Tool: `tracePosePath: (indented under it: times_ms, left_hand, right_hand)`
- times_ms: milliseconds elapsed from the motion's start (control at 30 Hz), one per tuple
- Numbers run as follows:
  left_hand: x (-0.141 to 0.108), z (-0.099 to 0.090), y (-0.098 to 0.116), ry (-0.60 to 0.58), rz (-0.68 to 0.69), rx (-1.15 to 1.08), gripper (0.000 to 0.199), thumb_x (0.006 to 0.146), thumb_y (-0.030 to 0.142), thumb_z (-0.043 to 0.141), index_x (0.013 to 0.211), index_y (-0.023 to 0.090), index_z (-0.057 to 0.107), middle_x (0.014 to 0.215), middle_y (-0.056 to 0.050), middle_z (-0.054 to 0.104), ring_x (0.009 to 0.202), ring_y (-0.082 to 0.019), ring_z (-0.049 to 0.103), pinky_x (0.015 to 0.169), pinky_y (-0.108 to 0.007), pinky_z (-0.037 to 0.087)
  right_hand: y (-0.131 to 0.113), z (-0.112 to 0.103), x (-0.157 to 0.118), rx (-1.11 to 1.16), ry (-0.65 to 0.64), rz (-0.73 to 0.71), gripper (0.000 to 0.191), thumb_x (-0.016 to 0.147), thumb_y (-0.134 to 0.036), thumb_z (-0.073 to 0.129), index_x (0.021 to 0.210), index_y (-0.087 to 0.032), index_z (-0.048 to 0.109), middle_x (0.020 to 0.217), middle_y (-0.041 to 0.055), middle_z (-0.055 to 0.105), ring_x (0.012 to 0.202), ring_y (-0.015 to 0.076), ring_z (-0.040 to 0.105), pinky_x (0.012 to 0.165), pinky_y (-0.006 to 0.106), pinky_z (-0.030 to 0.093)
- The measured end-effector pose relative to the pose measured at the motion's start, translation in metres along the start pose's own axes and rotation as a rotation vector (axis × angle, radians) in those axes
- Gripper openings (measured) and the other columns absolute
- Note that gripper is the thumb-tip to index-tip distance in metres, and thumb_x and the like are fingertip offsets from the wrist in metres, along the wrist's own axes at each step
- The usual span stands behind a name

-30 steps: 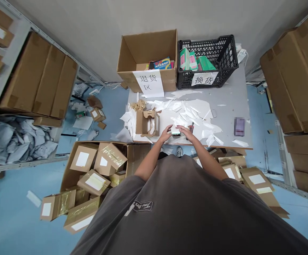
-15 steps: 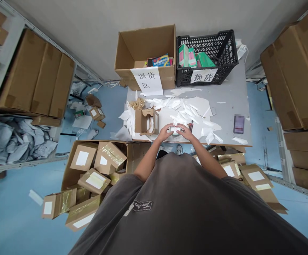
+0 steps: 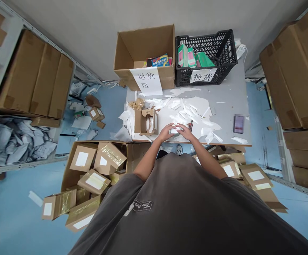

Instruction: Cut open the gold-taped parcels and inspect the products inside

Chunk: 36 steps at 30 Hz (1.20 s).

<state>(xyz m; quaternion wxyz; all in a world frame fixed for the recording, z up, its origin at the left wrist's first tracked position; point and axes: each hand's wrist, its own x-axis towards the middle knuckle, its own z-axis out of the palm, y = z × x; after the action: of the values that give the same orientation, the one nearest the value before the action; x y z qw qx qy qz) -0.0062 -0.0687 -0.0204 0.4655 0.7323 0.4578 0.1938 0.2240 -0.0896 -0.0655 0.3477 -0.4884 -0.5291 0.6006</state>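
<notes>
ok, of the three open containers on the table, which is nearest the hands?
The small carton, just left of the left hand; the large carton and black crate stand at the far side of the table.

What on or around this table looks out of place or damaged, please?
White paper scraps lie loose across the table, as if spilled. The small cardboard box left of the left hand is open with ragged edges, so it looks torn. Below left, taped cartons sit tilted in a jumbled heap.
</notes>
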Motion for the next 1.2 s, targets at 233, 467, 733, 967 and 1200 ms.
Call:
tracePosePath:
  times_ms: [233, 467, 733, 967, 1200]
  left_hand:
    - [-0.002, -0.002, -0.003, -0.017, 0.002, -0.055, 0.037, 0.091, 0.033, 0.082, 0.126, 0.024, 0.075, 0.167, -0.015, 0.055, 0.157, -0.031, 0.051, 0.132, -0.052, 0.037]
    - [-0.003, 0.001, 0.001, -0.021, -0.028, -0.03, 0.04, 0.086, 0.033, 0.089, 0.122, 0.025, 0.075, 0.171, -0.013, 0.05, 0.159, -0.034, 0.048, 0.132, -0.056, 0.037]
    - [-0.019, 0.012, -0.013, 0.116, -0.12, -0.233, 0.092, 0.082, 0.039, 0.09, 0.162, 0.024, 0.047, 0.183, -0.021, 0.021, 0.164, -0.04, 0.035, 0.126, -0.056, 0.044]
    - [-0.014, 0.038, -0.05, 0.053, -0.205, -0.437, 0.096, 0.082, 0.038, 0.083, 0.166, 0.021, 0.039, 0.17, -0.021, 0.044, 0.154, -0.037, 0.048, 0.121, -0.052, 0.048]
    - [0.02, 0.045, -0.066, 0.115, -0.313, -0.625, 0.091, 0.075, 0.042, 0.092, 0.153, 0.018, 0.052, 0.157, -0.019, 0.059, 0.148, -0.033, 0.054, 0.122, -0.05, 0.045]
  right_hand:
    - [-0.005, 0.002, -0.002, -0.003, 0.008, 0.006, 0.057, 0.088, -0.065, 0.076, 0.135, -0.033, 0.077, 0.161, 0.01, 0.057, 0.157, 0.0323, 0.046, 0.123, 0.05, 0.044]
    - [-0.01, 0.005, -0.003, -0.082, 0.014, 0.011, 0.054, 0.088, -0.061, 0.075, 0.132, -0.029, 0.075, 0.162, 0.0132, 0.055, 0.154, 0.0363, 0.047, 0.12, 0.057, 0.046]
    - [0.0, -0.004, -0.018, 0.025, -0.02, 0.132, 0.096, 0.076, -0.04, 0.078, 0.166, -0.042, 0.044, 0.177, 0.0086, 0.04, 0.166, 0.0365, 0.033, 0.127, 0.063, 0.035]
    - [0.037, 0.009, -0.016, -0.017, 0.02, 0.219, 0.112, 0.067, -0.038, 0.082, 0.169, -0.035, 0.037, 0.175, 0.0149, 0.039, 0.164, 0.0404, 0.035, 0.125, 0.066, 0.038]
    - [0.037, 0.019, 0.018, 0.074, 0.144, 0.221, 0.11, 0.067, -0.054, 0.09, 0.164, -0.032, 0.042, 0.163, 0.0131, 0.054, 0.151, 0.0346, 0.052, 0.124, 0.056, 0.045]
